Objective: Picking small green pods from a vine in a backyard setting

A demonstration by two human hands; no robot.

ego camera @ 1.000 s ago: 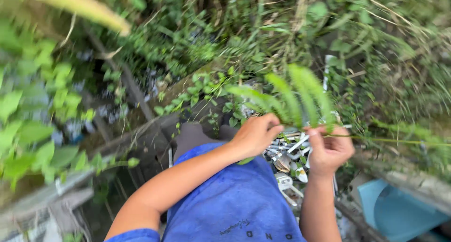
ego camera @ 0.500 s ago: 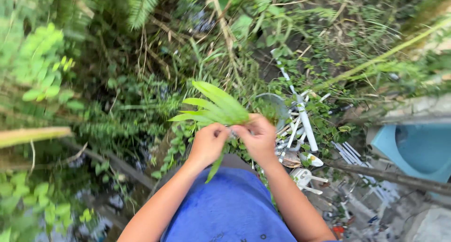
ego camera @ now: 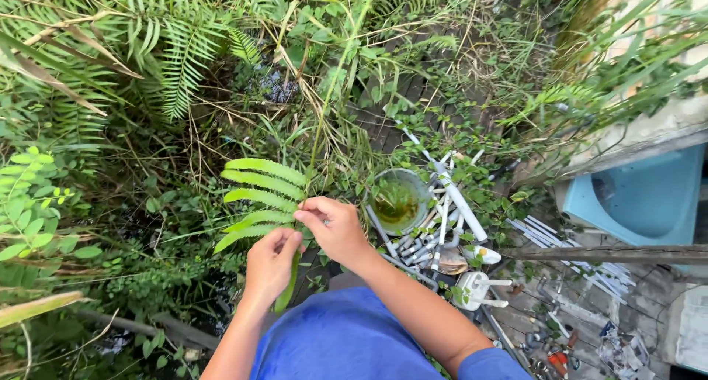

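A fern frond [ego camera: 262, 195] is pinched by the right hand [ego camera: 335, 229] and the left hand [ego camera: 271, 260], left of a murky bowl [ego camera: 398, 201] (stripping seems underway); a steady pull is needed.

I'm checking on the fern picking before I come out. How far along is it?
Done: nothing gathered shows anywhere in view. In hand: one fern frond, with the left hand low on its stem and the right hand pinching the stem a little higher, where the leaflets begin. Left: plenty of ferns stand uncut in the growth above.
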